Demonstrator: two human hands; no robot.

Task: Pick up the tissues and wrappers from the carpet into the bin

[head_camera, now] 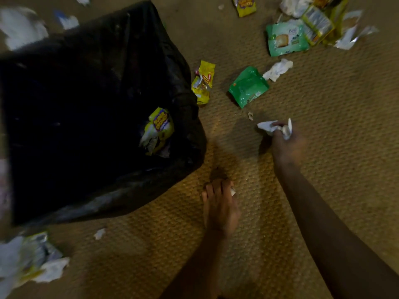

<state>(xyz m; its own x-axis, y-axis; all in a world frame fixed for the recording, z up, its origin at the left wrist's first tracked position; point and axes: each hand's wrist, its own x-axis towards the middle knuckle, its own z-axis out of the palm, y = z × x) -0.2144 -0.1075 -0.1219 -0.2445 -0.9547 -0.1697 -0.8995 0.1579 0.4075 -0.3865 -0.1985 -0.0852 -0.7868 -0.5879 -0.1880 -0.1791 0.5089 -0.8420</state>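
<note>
On the carpet [323, 147], just right of the black-lined bin [86, 104]: right hand [285, 141] curled round a crumpled tissue [266, 126]; left hand [220, 203] nearer, fingers bent over a small white scrap [232, 190]. One yellow wrapper [158, 130] already lies inside. Best next, I judge: carry both loads leftward over the rim before letting go, so nothing drops short. Green wrapper [248, 86] and more litter wait farther off.

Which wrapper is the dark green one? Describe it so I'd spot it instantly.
Start at the big black bin. Just right of it lie crumpled yellow wrappers; one step further right is the dark green wrapper. It is plain glossy green, unlike the paler one picturing bread.
</note>
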